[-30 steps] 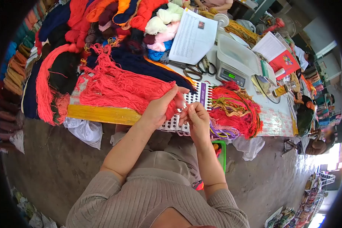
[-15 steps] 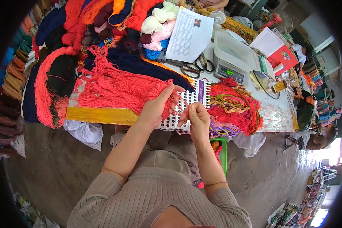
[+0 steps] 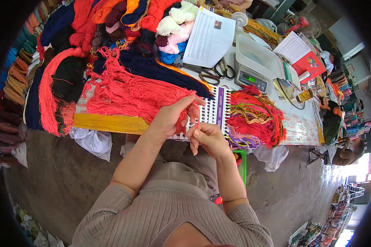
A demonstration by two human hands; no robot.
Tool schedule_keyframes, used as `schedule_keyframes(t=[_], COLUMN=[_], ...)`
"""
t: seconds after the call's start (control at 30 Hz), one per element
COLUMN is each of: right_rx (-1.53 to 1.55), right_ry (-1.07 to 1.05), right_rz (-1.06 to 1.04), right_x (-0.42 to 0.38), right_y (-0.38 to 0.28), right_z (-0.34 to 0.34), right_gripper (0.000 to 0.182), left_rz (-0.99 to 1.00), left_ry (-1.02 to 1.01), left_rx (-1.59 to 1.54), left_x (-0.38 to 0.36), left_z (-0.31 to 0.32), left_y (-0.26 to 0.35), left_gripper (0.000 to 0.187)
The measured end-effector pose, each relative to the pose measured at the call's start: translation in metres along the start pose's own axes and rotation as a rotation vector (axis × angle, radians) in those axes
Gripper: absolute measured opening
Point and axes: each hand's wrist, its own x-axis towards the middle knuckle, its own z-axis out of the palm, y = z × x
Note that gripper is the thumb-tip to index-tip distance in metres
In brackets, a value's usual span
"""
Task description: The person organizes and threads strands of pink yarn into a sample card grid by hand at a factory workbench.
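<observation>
A long bundle of coral-red yarn (image 3: 132,92) lies across the table, its right end gathered in my left hand (image 3: 175,115). The fingers of that hand are wrapped round the strands. Just to the right, my right hand (image 3: 208,138) pinches some coral-red strands between thumb and fingers, close to the left fingertips. Beneath both hands is a white card with rows of holes and a purple strip (image 3: 221,108). Mixed red, green and purple threads (image 3: 255,119) hang from the card's right edge. Navy yarn (image 3: 160,74) lies behind the coral bundle.
Farther back are black-handled scissors (image 3: 224,70), a printed sheet (image 3: 210,37) and a digital scale (image 3: 251,78) bearing a clear plastic tub (image 3: 257,55). Heaped skeins (image 3: 173,24) fill the back left. A green basket (image 3: 243,168) stands below the table edge. Another person's arms (image 3: 233,4) show at the top.
My right hand has moved slightly left and down, closer to my left hand. The strands that stretched between the hands now show less. My left hand keeps its hold on the yarn.
</observation>
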Motion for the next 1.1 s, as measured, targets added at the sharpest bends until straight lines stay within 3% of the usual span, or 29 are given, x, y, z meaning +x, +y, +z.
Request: schedule_keyframes(t=[0.03,0.13,0.17,0.2,0.23,0.33,0.37,0.43,0.47,0.6,0.77,1.1], right_rx=[0.000,0.304,0.426,0.544,0.582,0.108,-0.107,-0.323,-0.305,-0.252,-0.217,-0.014], right_ry=[0.001,0.228,0.288,0.414,0.450,0.577,0.558,0.513,0.517,0.470,0.445,0.432], right_rz=[-0.001,-0.368,-0.468,-0.485,-0.482,-0.417,-0.382,-0.400,-0.367,-0.370,-0.365,-0.428], right_x=[0.000,0.007,0.010,0.012,0.011,0.014,0.015,0.019,0.020,0.022,0.017,0.009], right_y=[0.000,0.002,-0.001,-0.004,-0.007,0.000,0.001,0.004,0.008,0.009,0.004,0.000], right_z=[-0.001,-0.007,-0.013,-0.016,-0.019,-0.008,-0.001,0.009,0.013,0.016,0.015,0.018], right_gripper=[0.024,0.022,0.021,0.021,0.021,0.017,0.015,0.011,0.010,0.009,0.011,0.015], left_rz=[0.030,0.009,0.003,-0.001,0.034,0.119,0.083,0.152,0.052,0.074,0.022,-0.020], left_ry=[-0.043,0.000,-0.127,-0.254,-0.194,-0.114,-0.186,-0.129,-0.190,-0.090,-0.212,-0.217], left_rx=[0.048,0.099,0.005,-0.089,-0.148,0.050,0.041,0.188,0.210,0.272,-0.020,-0.154], left_x=[0.001,0.000,-0.001,-0.002,-0.001,-0.001,-0.001,-0.002,-0.006,-0.008,-0.004,-0.003], left_z=[-0.003,-0.010,-0.011,-0.011,-0.008,0.005,0.002,0.011,0.010,0.016,0.006,0.010], left_y=[-0.003,-0.005,-0.001,0.002,-0.002,-0.005,-0.007,-0.013,-0.010,-0.012,-0.015,-0.009], left_gripper=[0.039,0.048,0.050,0.053,0.056,0.061,0.060,0.057,0.055,0.055,0.051,0.058])
